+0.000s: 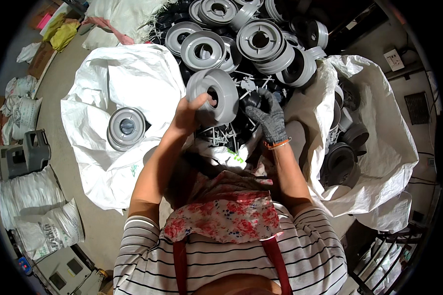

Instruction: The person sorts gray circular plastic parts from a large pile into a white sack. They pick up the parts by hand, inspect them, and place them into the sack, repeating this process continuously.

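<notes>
My bare left hand (pixel 189 112) grips a grey ringed plastic part (pixel 221 105) by its left side, with fingertips showing through its central hole. In a grey knit glove, my right hand (pixel 270 118) has its thumb and fingers around a small round black plastic piece (pixel 252 100). Below and between the hands lie several thin white plastic sprues (pixel 224 135) among black pieces. Just beyond my hands rises a heap of grey ringed parts (pixel 261 42), stacked and tilted over one another.
On the left, an open white woven sack (pixel 88 98) holds a grey ringed part (pixel 126 129). At the right, another open sack (pixel 384 152) contains several dark and grey parts (pixel 342 157). Filled bags (pixel 49 226) and a grey plastic case (pixel 29 152) stand far left.
</notes>
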Demonstrator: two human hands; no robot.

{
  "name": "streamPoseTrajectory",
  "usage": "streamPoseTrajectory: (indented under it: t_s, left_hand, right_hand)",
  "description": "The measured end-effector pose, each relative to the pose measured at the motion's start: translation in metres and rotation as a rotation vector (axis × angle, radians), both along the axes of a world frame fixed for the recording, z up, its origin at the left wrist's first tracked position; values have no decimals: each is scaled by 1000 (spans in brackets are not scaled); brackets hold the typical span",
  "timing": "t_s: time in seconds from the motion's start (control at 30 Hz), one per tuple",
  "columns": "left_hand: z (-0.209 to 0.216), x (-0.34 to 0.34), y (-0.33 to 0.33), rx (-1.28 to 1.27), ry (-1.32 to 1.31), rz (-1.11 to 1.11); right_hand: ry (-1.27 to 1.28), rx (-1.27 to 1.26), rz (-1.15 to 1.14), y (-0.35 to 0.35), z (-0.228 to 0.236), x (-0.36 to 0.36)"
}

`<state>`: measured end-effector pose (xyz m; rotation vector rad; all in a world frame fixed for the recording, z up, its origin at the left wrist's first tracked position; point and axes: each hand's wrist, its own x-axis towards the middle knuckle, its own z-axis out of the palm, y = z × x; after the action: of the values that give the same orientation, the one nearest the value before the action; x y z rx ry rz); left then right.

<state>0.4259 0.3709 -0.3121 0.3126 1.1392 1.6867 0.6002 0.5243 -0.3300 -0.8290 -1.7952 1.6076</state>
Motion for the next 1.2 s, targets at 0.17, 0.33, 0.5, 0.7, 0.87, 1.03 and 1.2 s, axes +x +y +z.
streamPoseTrajectory:
  t_s: [0.17,0.33,0.5,0.7,0.87,1.03,1.2]
  left_hand:
    - [-2,26,-23,31,-45,94]
    - [8,22,-62,-72,-28,28]
    - [20,7,-93,-210,-26,-95]
    - [16,32,-95,-120,335,128]
    - [15,33,-111,-60,87,319]
    - [11,31,-130,-252,444,317]
    - [47,-38,-158,-747,1003,416]
  right_hand:
    - [-207,641,180,-37,21,-34]
    - [-284,918,489,-56,28,-44]
    - [-233,1279,841,-71,35,-48]
    - [-434,-44,654,-72,26,-61]
    - [-261,345,724,-86,20,-71]
    - [-451,-927,854,-81,30,-87]
    - [-533,688,713,-74,32,-133]
